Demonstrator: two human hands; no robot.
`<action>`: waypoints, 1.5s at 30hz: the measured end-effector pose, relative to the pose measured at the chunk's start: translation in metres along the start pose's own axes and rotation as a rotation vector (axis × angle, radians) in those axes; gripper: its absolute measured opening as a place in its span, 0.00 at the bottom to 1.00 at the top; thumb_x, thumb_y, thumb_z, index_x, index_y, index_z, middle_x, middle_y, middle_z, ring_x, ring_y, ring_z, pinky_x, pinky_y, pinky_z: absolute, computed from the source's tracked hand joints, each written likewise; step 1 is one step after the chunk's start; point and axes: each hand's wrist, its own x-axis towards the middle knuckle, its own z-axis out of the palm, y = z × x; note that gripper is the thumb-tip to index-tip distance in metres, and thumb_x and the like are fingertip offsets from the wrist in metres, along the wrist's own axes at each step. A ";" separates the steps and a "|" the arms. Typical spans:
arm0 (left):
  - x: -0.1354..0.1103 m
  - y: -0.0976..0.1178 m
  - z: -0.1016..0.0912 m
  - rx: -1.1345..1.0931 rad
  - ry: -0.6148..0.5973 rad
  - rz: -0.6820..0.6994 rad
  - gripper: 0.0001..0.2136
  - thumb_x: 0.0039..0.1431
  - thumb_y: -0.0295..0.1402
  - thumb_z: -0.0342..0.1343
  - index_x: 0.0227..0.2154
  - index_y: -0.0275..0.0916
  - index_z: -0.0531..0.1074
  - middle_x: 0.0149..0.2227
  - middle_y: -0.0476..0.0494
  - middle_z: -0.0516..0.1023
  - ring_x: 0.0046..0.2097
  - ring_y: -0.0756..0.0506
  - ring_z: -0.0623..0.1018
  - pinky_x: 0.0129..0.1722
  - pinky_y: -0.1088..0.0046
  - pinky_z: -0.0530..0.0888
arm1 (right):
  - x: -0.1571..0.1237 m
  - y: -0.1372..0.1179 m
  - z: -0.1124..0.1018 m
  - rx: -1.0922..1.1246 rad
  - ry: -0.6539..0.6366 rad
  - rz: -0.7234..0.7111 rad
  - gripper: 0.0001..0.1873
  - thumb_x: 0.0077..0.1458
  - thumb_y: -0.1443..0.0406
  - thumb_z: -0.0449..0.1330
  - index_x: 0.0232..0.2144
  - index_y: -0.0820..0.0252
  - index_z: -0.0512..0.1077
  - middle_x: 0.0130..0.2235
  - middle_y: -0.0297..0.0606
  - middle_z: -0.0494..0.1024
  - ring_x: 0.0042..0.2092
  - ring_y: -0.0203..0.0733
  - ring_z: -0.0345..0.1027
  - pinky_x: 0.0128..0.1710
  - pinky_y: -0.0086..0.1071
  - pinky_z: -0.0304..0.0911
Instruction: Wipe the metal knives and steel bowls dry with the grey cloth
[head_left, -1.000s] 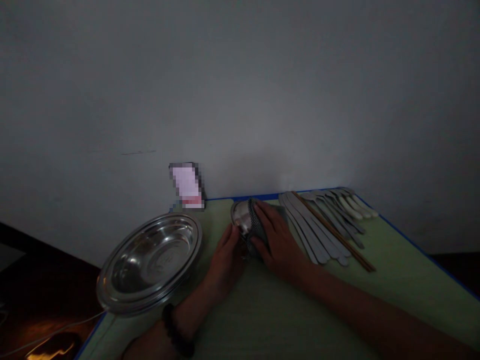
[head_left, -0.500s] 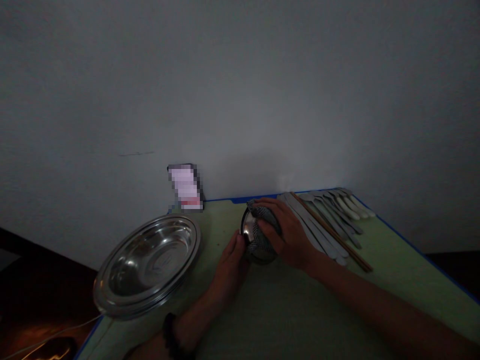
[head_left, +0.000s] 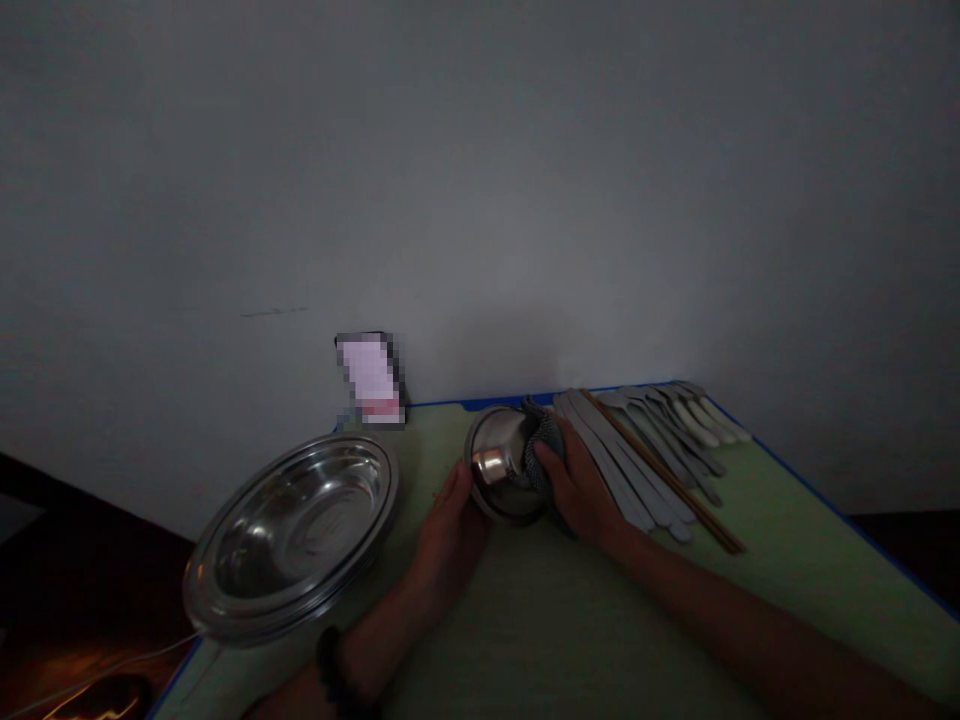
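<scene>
A small shiny metal bowl (head_left: 495, 445) is held up over the middle of the table, tilted so that its rounded outside shows. My left hand (head_left: 450, 520) grips its rim from the lower left, thumb along the edge. A dark checked cloth (head_left: 541, 445) is bunched in my right hand (head_left: 577, 485), whose closed fingers press it against the bowl's right side. The fingertips of both hands are partly hidden behind the bowl and cloth.
Stacked wide metal basins (head_left: 300, 540) sit at the table's left. Rightward lie several table knives (head_left: 615, 460), brown chopsticks (head_left: 667, 475), metal cutlery (head_left: 667, 440) and white-handled spoons (head_left: 701, 420). A phone (head_left: 371, 378) leans on the wall behind the green table (head_left: 810, 560).
My right hand and the cloth have slid right and slightly down, from across the bowl to its right side, uncovering more metal. The bowl has shifted slightly left.
</scene>
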 end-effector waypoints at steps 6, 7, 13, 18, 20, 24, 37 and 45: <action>-0.001 0.005 0.001 -0.029 0.032 -0.094 0.18 0.63 0.41 0.46 0.46 0.37 0.73 0.50 0.41 0.76 0.59 0.40 0.64 0.60 0.61 0.56 | -0.001 -0.003 0.000 0.020 -0.082 -0.068 0.26 0.58 0.56 0.49 0.56 0.60 0.55 0.56 0.46 0.63 0.58 0.44 0.56 0.59 0.42 0.51; -0.002 0.005 0.002 -0.034 0.039 -0.115 0.18 0.63 0.41 0.46 0.46 0.36 0.74 0.50 0.41 0.76 0.60 0.40 0.64 0.60 0.61 0.56 | -0.002 -0.004 0.000 0.018 -0.087 -0.075 0.26 0.58 0.56 0.49 0.56 0.60 0.55 0.56 0.46 0.63 0.58 0.44 0.56 0.59 0.41 0.51; -0.003 0.006 0.006 -0.061 0.137 -0.122 0.18 0.63 0.40 0.45 0.48 0.35 0.73 0.50 0.40 0.76 0.60 0.39 0.63 0.61 0.60 0.55 | -0.002 -0.002 0.001 0.020 -0.111 -0.074 0.27 0.59 0.56 0.49 0.58 0.60 0.52 0.58 0.46 0.60 0.60 0.44 0.52 0.60 0.42 0.50; -0.002 0.007 0.008 -0.077 0.147 -0.132 0.19 0.63 0.40 0.46 0.51 0.36 0.70 0.51 0.39 0.75 0.59 0.38 0.65 0.60 0.58 0.57 | -0.003 0.000 0.001 0.012 -0.097 -0.057 0.27 0.59 0.57 0.49 0.58 0.59 0.52 0.59 0.45 0.59 0.60 0.44 0.52 0.61 0.42 0.49; -0.002 0.008 0.008 -0.089 0.106 -0.130 0.19 0.63 0.39 0.45 0.51 0.37 0.70 0.51 0.39 0.75 0.59 0.38 0.66 0.60 0.58 0.57 | -0.006 0.000 0.001 0.009 -0.082 -0.053 0.27 0.59 0.57 0.49 0.58 0.58 0.52 0.59 0.44 0.59 0.61 0.44 0.51 0.61 0.42 0.49; -0.002 0.011 0.007 -0.098 0.062 -0.122 0.16 0.63 0.34 0.45 0.49 0.37 0.72 0.50 0.40 0.76 0.58 0.40 0.66 0.59 0.59 0.59 | -0.009 -0.002 -0.001 0.036 -0.053 0.008 0.27 0.60 0.56 0.48 0.59 0.57 0.52 0.59 0.43 0.60 0.60 0.43 0.53 0.61 0.41 0.50; -0.007 0.004 0.004 -0.014 -0.009 -0.039 0.13 0.62 0.33 0.50 0.47 0.39 0.72 0.48 0.43 0.77 0.52 0.42 0.71 0.54 0.64 0.65 | -0.013 -0.008 -0.003 -0.154 -0.084 -0.289 0.33 0.59 0.59 0.49 0.63 0.58 0.43 0.64 0.45 0.53 0.65 0.47 0.43 0.63 0.49 0.44; -0.004 0.004 -0.001 -0.003 0.043 -0.021 0.12 0.59 0.34 0.54 0.45 0.41 0.73 0.43 0.45 0.79 0.45 0.45 0.75 0.47 0.68 0.68 | -0.010 -0.007 0.002 -0.303 -0.096 -0.364 0.40 0.54 0.54 0.55 0.63 0.57 0.43 0.64 0.46 0.50 0.65 0.50 0.41 0.62 0.52 0.46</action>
